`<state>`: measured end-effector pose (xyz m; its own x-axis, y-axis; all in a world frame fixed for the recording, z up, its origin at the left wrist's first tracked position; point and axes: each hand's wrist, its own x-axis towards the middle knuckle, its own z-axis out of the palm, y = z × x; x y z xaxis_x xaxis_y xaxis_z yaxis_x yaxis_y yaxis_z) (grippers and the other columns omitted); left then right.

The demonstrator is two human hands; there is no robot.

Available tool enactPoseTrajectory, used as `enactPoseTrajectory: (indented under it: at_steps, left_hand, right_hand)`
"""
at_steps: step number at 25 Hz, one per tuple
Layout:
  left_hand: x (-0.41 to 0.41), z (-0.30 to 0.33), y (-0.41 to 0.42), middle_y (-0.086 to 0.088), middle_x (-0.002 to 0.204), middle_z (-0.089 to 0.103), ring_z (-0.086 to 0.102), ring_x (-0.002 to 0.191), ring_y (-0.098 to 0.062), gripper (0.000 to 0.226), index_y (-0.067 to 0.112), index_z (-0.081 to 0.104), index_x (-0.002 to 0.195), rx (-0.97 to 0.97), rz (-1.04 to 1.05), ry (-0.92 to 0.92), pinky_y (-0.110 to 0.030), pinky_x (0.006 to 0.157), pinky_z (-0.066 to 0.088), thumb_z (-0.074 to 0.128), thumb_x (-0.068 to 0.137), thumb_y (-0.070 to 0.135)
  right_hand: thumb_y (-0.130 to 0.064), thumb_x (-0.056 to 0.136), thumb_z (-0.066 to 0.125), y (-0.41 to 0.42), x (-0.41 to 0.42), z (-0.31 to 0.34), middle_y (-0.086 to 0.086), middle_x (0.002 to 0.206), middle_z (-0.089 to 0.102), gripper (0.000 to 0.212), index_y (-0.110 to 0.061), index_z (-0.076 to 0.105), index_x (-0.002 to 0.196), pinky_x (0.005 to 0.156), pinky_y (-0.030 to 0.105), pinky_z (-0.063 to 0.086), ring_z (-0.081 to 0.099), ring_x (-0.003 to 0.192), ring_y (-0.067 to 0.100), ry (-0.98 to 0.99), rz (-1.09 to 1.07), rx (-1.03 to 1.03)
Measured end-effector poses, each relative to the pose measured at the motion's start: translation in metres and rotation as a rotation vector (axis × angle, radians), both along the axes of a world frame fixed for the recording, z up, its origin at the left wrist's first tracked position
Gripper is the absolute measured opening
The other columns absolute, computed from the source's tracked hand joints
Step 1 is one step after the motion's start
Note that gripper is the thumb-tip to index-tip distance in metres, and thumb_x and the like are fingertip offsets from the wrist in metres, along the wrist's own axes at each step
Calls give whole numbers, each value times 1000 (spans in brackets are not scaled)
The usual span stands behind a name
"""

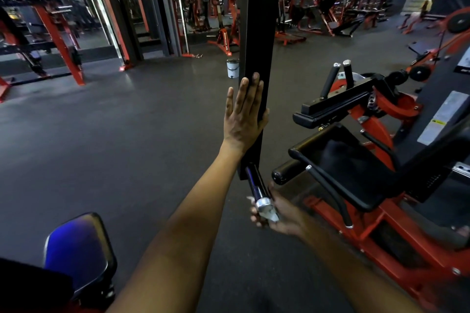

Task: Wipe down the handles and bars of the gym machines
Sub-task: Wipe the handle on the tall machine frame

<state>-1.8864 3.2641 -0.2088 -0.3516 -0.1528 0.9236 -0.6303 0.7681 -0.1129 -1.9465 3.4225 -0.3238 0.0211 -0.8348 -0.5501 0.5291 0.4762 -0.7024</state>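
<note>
A black square bar [259, 33] of a gym machine hangs down in the middle of the view. My left hand [244, 114] lies flat against its left face, fingers straight, thumb hooked round the bar's right edge. From the bar's lower end sticks a black handle [254, 183] with a silver end cap. My right hand [274, 213], blurred, wraps a small pale cloth [268, 215] round that capped end from below.
A red and black seat machine [356, 173] with chrome-tipped handles stands close at the right. A blue-lit padded seat [78, 249] is at the lower left. A white bucket [232, 68] stands on the dark rubber floor behind the bar. Red racks line the back.
</note>
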Motion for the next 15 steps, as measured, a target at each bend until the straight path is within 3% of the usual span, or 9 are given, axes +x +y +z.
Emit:
enactPoseTrajectory:
  at_steps: [3, 6, 8, 9, 11, 13, 15]
  left_hand:
    - [-2, 0, -1, 2, 158, -25, -19, 146, -15, 78, 13, -2, 154, 7, -3, 12, -40, 120, -2, 45, 95, 32]
    - [-4, -1, 0, 4, 157, -27, -18, 146, -14, 61, 8, 20, 146, 40, 1, 23, -39, 120, -1, 45, 95, 31]
    - [-3, -2, -1, 4, 158, -26, -18, 146, -14, 61, 8, 21, 146, 41, -4, 35, -40, 120, -1, 46, 95, 31]
    - [-2, -3, -2, 4, 158, -26, -17, 146, -15, 64, 9, 17, 148, 30, -13, 46, -40, 120, 0, 46, 95, 30]
    - [0, -2, -3, 4, 158, -24, -16, 147, -15, 76, 14, 0, 154, 5, -35, 60, -40, 120, 0, 46, 95, 30]
    - [2, -3, -3, 4, 158, -24, -16, 147, -14, 82, 16, -12, 153, -8, -39, 63, -40, 120, 0, 45, 95, 31]
    - [2, -2, -2, 4, 158, -25, -17, 147, -14, 83, 17, -14, 152, -3, -33, 59, -40, 120, 0, 45, 96, 32]
  right_hand:
    - [-24, 98, 37, -13, -16, 18, -5, 33, 42, 36, -10, 47, 66, 32, 16, 25, 37, 28, 6, 555, -140, 66]
    - [-26, 99, 40, -51, -8, 43, 2, 51, 52, 35, -14, 49, 67, 43, 23, 37, 48, 45, 11, 870, -125, -72]
    - [-28, 100, 38, -63, 6, 32, 15, 83, 63, 33, -9, 58, 82, 70, 37, 50, 61, 76, 28, 885, -108, -54]
    - [-25, 101, 36, -57, 7, 23, 18, 93, 63, 32, -8, 59, 88, 79, 40, 49, 61, 86, 31, 900, -62, -39]
    - [-17, 100, 40, -28, 3, 20, 13, 86, 59, 26, -9, 55, 80, 75, 32, 45, 58, 77, 21, 1037, 27, -26]
    - [-1, 94, 49, -15, -3, 33, 11, 76, 55, 27, -7, 54, 68, 64, 21, 44, 55, 62, 10, 978, -39, -95]
    - [4, 90, 53, -28, 1, 58, 10, 73, 57, 16, 0, 59, 75, 61, 11, 41, 55, 62, 5, 1062, -73, -268]
